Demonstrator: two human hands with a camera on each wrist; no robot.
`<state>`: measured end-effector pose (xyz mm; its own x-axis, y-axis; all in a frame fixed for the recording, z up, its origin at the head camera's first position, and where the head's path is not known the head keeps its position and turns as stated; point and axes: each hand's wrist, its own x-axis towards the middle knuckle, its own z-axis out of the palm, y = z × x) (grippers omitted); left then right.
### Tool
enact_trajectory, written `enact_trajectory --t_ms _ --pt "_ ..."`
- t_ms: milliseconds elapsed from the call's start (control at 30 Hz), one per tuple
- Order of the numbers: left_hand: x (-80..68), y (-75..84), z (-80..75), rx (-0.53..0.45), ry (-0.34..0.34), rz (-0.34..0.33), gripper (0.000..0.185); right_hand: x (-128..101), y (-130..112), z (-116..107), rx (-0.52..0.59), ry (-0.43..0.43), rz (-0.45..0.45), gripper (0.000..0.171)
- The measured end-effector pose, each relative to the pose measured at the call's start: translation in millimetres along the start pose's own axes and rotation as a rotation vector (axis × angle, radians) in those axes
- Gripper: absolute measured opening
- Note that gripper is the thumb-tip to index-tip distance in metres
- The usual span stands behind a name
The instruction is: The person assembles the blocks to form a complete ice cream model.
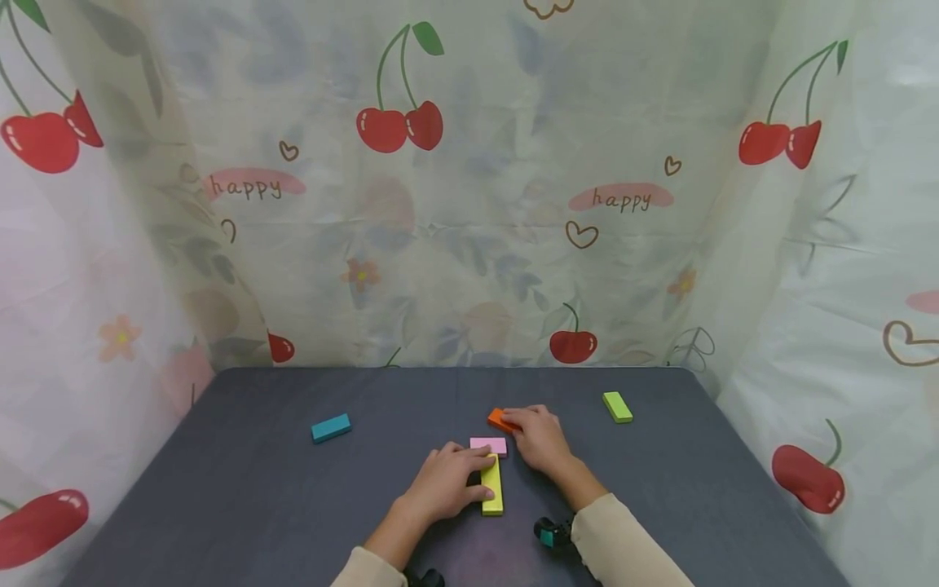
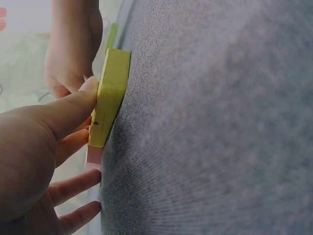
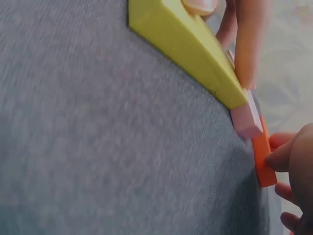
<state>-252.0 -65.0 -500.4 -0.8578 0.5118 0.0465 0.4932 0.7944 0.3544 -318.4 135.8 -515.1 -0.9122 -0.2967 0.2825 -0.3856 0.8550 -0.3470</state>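
**Two hands on blocks, grey cloth table, cherry curtain around**

The table (image 1: 242,489) is covered with a dark grey cloth of fine knitted texture, which the wrist views show very close. Its far corners are rounded. Behind it and on both sides hangs a thin pale curtain (image 1: 469,244) printed with red cherries, small hearts, faded flowers and the word "happy"; it closes the space on three sides.

The left hand (image 1: 443,481) lies with curled fingers on the yellow block (image 1: 492,487). The thumb presses the long side of this block and the fingertips lie over its far end, so the hand grips it. The block lies flat on the cloth, with its length pointing away from the person. Just past the fingertips the pink block (image 1: 488,445) lies across, touching the yellow one at its end.

The right hand (image 1: 541,439) is beside the left one, a little farther away. Its fingertips pinch the orange block (image 1: 502,421), which sits just beyond the pink one. In the right wrist view the thumb is on the orange block's edge.

Well apart to the left of the left fingers lies a teal block (image 1: 331,427). To the right of the right fingers lies a green block (image 1: 617,407). Both are flat and untouched.
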Motion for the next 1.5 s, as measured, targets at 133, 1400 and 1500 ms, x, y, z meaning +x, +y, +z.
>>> enact_trajectory --t_ms 133,1400,1500 --pt "0.0 -0.4 0.3 0.001 0.003 0.01 0.054 3 -5 2 0.005 -0.014 -0.013 0.031" --pt "-1.8 -1.8 -0.6 -0.017 0.01 0.032 0.053 1 -20 4 0.089 -0.016 -0.192 0.028" --pt "-1.6 -1.5 -1.1 -0.013 0.009 0.036 0.053 1 -20 6 0.087 -0.003 -0.194 0.027"
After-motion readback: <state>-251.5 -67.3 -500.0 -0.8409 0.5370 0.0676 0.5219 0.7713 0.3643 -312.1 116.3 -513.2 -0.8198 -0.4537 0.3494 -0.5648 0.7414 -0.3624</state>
